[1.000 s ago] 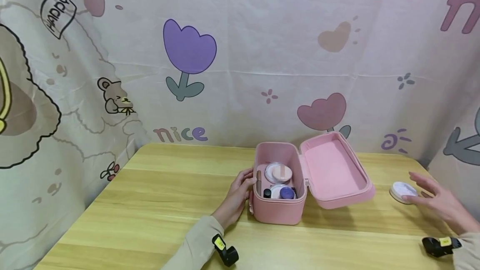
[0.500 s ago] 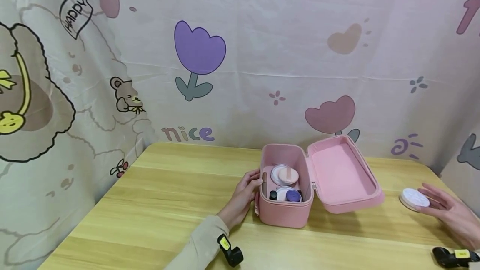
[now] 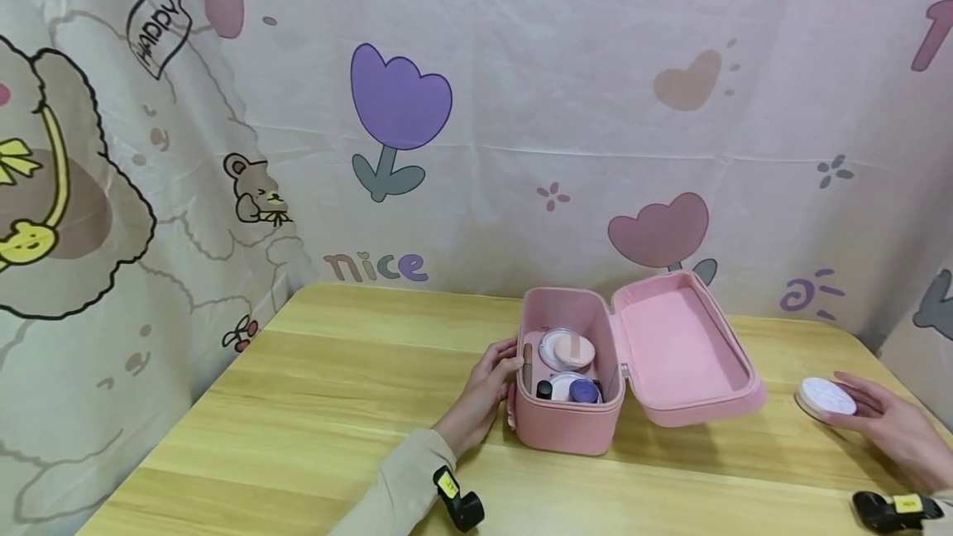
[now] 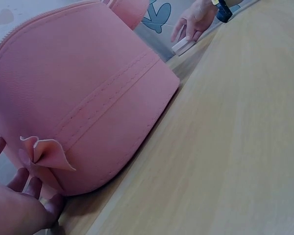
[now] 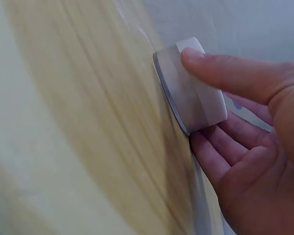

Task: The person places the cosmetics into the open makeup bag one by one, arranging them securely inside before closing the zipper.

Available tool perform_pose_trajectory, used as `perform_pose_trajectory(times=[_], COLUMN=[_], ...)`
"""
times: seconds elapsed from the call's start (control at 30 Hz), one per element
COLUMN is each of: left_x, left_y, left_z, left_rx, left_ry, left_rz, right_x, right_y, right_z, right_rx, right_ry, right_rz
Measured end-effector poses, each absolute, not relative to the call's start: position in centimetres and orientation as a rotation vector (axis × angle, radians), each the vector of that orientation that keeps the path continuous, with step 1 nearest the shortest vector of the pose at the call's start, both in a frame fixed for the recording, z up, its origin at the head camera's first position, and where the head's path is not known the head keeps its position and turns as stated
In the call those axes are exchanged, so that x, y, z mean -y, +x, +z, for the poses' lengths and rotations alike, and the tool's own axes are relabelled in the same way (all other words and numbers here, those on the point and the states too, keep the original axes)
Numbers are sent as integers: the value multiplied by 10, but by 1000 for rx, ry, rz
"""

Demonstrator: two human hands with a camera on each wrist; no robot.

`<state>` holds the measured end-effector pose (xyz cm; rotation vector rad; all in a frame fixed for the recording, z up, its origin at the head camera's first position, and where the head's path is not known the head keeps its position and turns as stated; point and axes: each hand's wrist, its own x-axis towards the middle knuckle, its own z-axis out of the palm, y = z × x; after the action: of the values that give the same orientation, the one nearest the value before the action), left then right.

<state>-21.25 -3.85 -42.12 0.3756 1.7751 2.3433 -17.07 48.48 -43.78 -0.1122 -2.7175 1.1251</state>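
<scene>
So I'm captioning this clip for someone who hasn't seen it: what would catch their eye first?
The open pink case in the middle of the wooden table, its lid thrown back to the right and small round cosmetics packed inside. The left hand rests against its left end. Far right, the right hand touches a round white compact lying on the table, thumb on its rim. Behind hangs a cartoon-print cloth with a purple tulip.

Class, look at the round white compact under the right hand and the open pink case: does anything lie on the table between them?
Only the case's own open lid, leaning out toward the compact. The right hand already touches the compact; bare table otherwise.
</scene>
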Motion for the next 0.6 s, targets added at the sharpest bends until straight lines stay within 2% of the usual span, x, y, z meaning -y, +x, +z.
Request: perform_pose_trajectory(times=[0.27,0.6], left_x=[38,35], left_y=[-213,-212], left_z=[-421,-422], left_rx=[-1776,-1763], left_ry=[398,396], left_rz=[2349,2340], right_x=[-486,-498], right_y=[-171,-166], right_z=[-437,-442], right_rx=[2735,2578], right_ry=[-155,-51], right_rz=[1075,1302])
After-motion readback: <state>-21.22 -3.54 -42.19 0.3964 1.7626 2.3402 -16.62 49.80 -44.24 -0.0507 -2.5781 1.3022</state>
